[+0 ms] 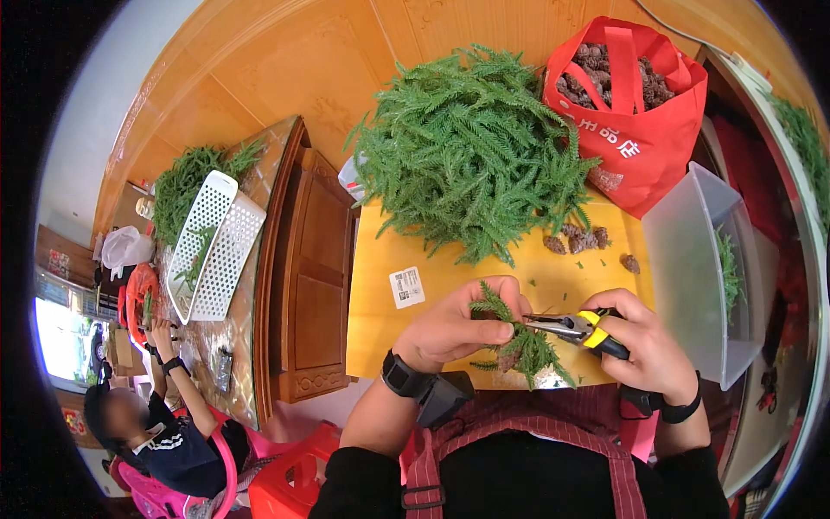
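My left hand (445,324) pinches a small green artificial pine sprig (538,353) between thumb and fingers, low over the front of the yellow table (370,324). A brown pine cone (508,357) shows among its needles. From the right, my right hand (647,346) grips pliers (593,330) with yellow and black handles. Their metal jaws point left and reach the sprig beside my left fingertips, near a thin wire-like stem. Whether the jaws are closed on that stem is too small to tell.
Behind my hands is a big heap of green sprigs (467,156). A red bag (635,160) of pine cones stands at the back right, loose cones (577,239) before it. A clear plastic bin (692,268) is at right. A co-worker (177,458) sits left, near white baskets (229,268).
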A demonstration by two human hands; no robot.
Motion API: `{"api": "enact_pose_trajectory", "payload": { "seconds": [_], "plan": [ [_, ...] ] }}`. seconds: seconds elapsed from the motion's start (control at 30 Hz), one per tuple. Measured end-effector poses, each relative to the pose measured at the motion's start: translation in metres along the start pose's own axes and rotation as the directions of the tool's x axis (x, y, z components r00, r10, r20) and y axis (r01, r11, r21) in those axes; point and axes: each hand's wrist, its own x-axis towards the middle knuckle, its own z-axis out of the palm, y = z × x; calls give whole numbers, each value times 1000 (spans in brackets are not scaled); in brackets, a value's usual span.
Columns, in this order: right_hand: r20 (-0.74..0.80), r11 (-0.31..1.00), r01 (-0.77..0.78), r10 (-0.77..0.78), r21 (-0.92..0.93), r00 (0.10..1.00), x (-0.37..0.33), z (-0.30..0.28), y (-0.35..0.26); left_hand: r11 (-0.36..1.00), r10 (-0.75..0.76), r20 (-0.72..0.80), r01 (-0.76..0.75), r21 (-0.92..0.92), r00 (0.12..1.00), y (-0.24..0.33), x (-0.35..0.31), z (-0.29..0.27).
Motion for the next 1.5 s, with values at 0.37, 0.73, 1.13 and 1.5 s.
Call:
{"api": "enact_pose_trajectory", "payload": {
  "seconds": [0.37,0.73,1.13,1.5],
  "plan": [
    [60,999,54,-53,-10,997,2,-5,2,990,-116,111,123,-67,987,7,-2,-3],
    [16,996,47,-46,-73,999,2,-7,1,998,-59,43,60,-4,997,5,-2,0],
    [-188,981,-147,121,-128,975,5,7,-10,-284,667,356,-219,933,654,-2,6,24],
    [-99,993,-115,116,16,988,3,4,-7,863,284,-166,-176,473,944,19,-1,17]
  ]
}}
